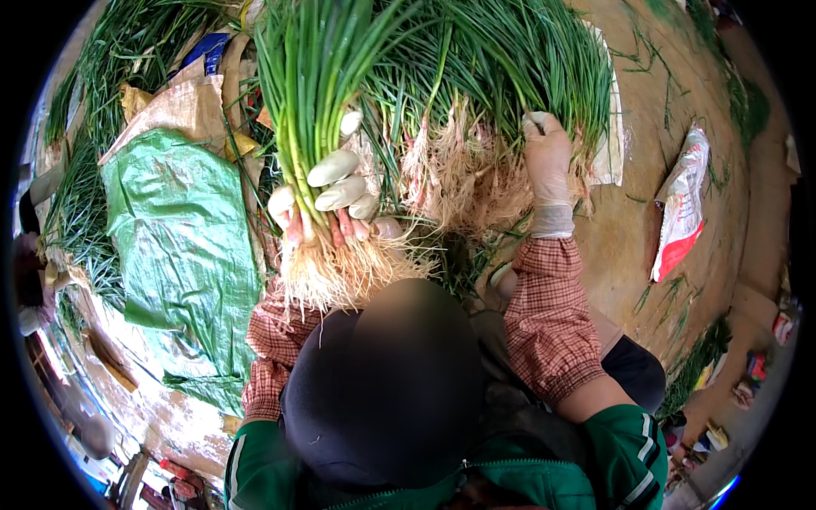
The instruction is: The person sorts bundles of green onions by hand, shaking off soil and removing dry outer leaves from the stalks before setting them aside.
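My left hand [337, 178], in a pale glove, is wrapped around a thick bunch of spring onions [310, 106]. Their green leaves point away from me, and the tangled pale roots [340, 272] hang toward me below the pinkish bulbs. To the right, a large heap of spring onions [476, 59] lies with its roots on the near side. My right hand [546, 161], gloved too, reaches to the right part of this heap. Its thumb and fingers are pinched together on some of the stalks, and the fingertips are partly lost among the leaves.
A crumpled green plastic sheet [183, 246] covers the ground at left, beside a tan sack [183, 110]. More leafy greens [110, 51] lie at the far left. A red and white bag [682, 200] rests on the brown floor at right, among scattered leaf scraps.
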A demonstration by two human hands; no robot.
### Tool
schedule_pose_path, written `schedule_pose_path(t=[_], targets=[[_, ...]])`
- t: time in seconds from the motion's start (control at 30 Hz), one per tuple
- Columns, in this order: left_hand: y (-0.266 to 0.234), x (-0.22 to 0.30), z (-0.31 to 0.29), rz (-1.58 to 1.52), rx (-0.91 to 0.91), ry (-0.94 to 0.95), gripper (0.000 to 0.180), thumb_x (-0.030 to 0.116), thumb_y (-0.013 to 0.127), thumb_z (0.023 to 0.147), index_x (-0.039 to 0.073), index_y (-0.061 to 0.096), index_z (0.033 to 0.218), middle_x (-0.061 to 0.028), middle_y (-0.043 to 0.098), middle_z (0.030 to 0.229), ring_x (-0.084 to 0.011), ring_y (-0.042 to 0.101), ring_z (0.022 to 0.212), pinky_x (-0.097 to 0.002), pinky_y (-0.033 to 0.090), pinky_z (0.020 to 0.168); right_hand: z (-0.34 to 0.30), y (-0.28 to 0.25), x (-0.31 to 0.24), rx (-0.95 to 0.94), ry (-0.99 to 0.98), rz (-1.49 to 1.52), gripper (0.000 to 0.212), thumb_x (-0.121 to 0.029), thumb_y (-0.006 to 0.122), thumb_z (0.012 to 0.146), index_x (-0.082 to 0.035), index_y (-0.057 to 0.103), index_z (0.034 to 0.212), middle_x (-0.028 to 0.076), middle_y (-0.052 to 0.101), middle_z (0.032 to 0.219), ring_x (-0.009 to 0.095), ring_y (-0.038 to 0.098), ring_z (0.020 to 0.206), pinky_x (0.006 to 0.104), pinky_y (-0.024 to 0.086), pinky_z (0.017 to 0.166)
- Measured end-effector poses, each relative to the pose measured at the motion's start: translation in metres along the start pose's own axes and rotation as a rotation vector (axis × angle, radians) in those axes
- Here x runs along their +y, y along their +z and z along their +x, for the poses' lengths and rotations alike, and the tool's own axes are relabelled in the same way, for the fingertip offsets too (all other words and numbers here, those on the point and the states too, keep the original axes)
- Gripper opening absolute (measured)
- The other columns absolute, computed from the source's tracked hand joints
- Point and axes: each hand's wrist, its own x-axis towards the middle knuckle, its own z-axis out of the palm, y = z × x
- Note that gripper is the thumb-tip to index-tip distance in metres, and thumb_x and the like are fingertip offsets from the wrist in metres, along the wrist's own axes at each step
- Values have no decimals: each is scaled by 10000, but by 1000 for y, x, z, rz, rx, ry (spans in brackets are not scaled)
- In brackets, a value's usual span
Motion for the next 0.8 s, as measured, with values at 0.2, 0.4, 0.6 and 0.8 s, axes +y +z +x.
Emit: schedule_pose_path(t=[0.2,0.4,0.6,0.8], targets=[[2,2,-2,295,335,129,832,245,657,736,-45,240,1395,-6,453,865,-142,497,765,-412,543,759,-26,72,-93,-458,325,323,346,-319,540,945,-27,589,1124,101,630,942,140,556,688,307,493,681],[-24,-11,-9,387,599,65,751,228,657,758,-118,340,1344,-137,560,968,-271,569,841,-492,575,662,-28,87,-79,-466,426,429,273,-271,538,953,-53,642,1079,68,655,935,127,576,784,280,493,770],[-67,3,-42,532,614,-48,655,224,640,780,-102,392,1291,-208,594,1093,-284,612,990,-420,565,648,-68,52,-101,-496,414,891,267,-209,435,998,2,599,1015,51,644,815,95,578,671,201,497,601],[-65,-13,-34,674,834,-273,291,256,672,809,-32,655,769,-161,677,701,-161,619,455,-170,441,357,-120,66,-77,-733,-2,364,510,-425,260,1019,-45,586,1116,119,632,850,191,569,683,336,502,639]])
